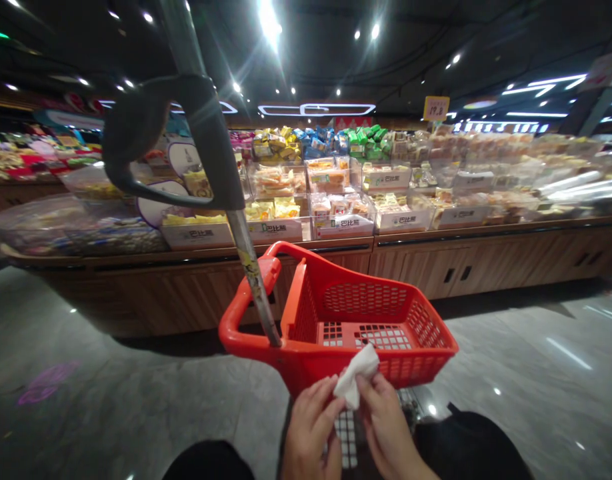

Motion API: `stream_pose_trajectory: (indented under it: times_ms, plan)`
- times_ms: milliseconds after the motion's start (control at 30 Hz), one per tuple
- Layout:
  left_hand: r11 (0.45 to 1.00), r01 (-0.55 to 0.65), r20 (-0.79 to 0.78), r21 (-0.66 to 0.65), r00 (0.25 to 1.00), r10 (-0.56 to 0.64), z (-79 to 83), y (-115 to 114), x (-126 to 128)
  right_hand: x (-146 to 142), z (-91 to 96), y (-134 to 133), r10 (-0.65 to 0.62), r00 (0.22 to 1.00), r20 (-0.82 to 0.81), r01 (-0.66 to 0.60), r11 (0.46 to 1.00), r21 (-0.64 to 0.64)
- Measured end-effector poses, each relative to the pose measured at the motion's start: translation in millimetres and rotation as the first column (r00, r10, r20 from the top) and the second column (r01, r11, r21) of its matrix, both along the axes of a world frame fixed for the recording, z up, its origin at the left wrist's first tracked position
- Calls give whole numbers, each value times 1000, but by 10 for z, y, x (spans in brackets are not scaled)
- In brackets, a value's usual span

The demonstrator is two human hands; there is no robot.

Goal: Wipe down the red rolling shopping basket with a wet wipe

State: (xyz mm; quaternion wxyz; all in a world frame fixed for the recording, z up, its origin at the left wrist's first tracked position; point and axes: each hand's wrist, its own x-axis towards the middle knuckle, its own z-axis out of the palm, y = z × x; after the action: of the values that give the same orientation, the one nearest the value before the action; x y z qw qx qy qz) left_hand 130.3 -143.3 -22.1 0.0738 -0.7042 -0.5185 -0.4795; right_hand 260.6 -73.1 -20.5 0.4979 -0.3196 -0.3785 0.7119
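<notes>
A crumpled white tissue [359, 373] is pinched between my two hands, low in the head view. My left hand [311, 427] grips its left lower side, fingers closed. On the right edge of the tissue, my right hand [389, 423] closes thumb and fingertips. Just beyond both hands stands a red plastic shopping basket cart [336, 350] with perforated walls and a grid floor. Its grey metal pole [253, 280] rises at the left and carries a dark grey plastic handle [219, 147]. Neither hand touches the handle.
A long wooden display counter [421, 267] with bins of packaged snacks runs across behind the cart. A yellow price sign [436, 109] stands above the bins. Grey shiny floor [536, 373] spreads on both sides. Dark-clothed knees [469, 447] show at the bottom.
</notes>
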Motion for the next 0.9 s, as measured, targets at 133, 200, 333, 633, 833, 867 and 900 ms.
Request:
stream_pose_trajectory:
  times_ms: [133, 200, 333, 633, 833, 867, 900]
  plan:
    - [927, -298, -128, 226, 935, 332, 284, 8, -438, 174, 379, 363, -347, 847, 403, 43, 800, 599]
    - [846, -437, -136, 304, 859, 493, 421, 89, -638, 93, 525, 420, -424, 796, 431, -130, 577, 806]
    - [785, -576, -260, 230, 741, 620, 561, 307, -810, -376, 615, 297, -445, 699, 559, -369, 446, 816]
    - [807, -575, -320, 138, 745, 586, 536, 358, -820, -480, 314, 250, -488, 440, 753, -475, 586, 657]
    - [815, -563, -335, 138, 747, 574, 499, 381, -843, -717, 374, 116, -436, 509, 743, -503, 550, 667]
    - [817, -561, -332, 138, 751, 571, 495, 384, -860, -754, 371, 96, -426, 527, 735, -511, 532, 675]
    - [818, -559, -326, 140, 754, 571, 490, 388, -881, -764, 354, 89, -423, 534, 732, -517, 522, 678]
